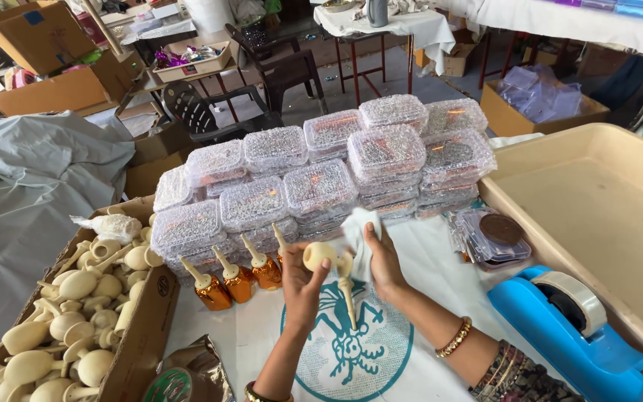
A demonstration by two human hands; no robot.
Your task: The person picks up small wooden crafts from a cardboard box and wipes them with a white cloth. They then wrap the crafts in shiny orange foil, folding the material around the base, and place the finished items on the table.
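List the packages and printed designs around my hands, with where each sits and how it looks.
Clear plastic boxes: stacked behind the hands, rectangular, sparkly.
Cardboard box: left, open, brown, full of cream pieces.
Foil pouch: bottom left, crinkled, shiny.
Teal emblem: round, printed on the white cloth under the hands.

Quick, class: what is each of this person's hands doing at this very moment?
Left hand: closed on a cream rattle-shaped piece, round head up, stem hanging down.
Right hand: closed on a white cloth, pressed against that piece.
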